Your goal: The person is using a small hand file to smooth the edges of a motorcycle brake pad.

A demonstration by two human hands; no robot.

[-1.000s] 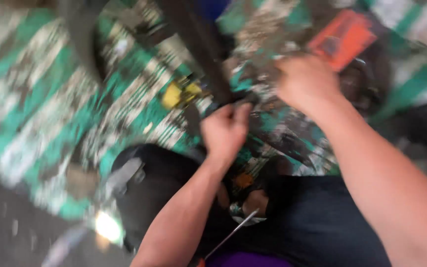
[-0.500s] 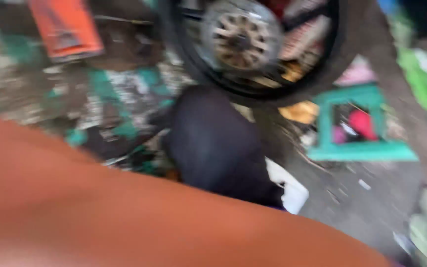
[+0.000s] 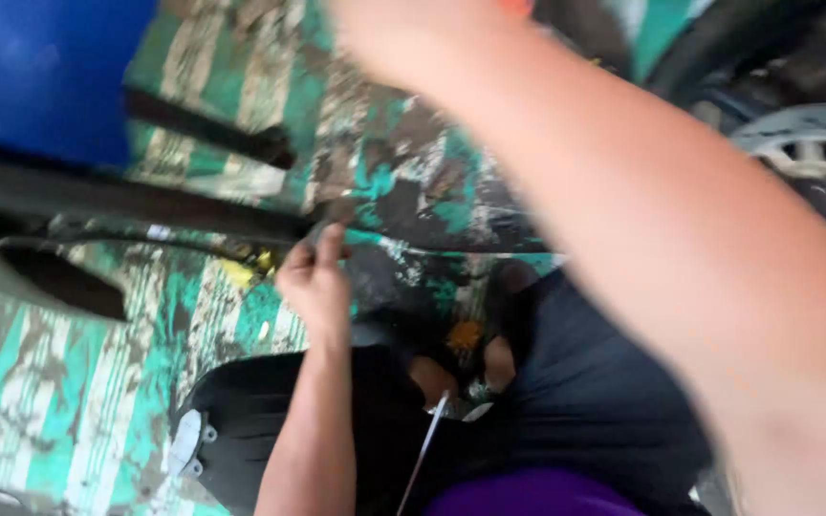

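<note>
Worn floor covering (image 3: 40, 420), green with pale stripes and heavy dark stains, fills most of the head view. Blue object (image 3: 40, 67), smooth, sits in the upper left corner of the frame. Below it a dark bar (image 3: 136, 196) runs from the left edge toward centre, with a second short dark bar (image 3: 207, 129) angled above it.

Left hand (image 3: 315, 279), centre frame, is curled with fingers closed around the right-hand end of the long dark bar; thumb and forefinger pinch at its tip. A small yellow piece (image 3: 262, 260) lies just left of that hand, under the bar.

Right hand (image 3: 403, 33), at the top centre, is blurred and partly cut by the frame edge; cannot tell if it is open or holding anything. Its forearm crosses the right half of the frame, close to the lens.

Wheel (image 3: 810, 162) with grey spoked hub and dark tyre shows at the upper right. Dark trousers (image 3: 585, 392) fill the lower centre; a thin metal rod (image 3: 423, 449) slants beside them. Purple cloth (image 3: 537, 497) at the bottom edge.
</note>
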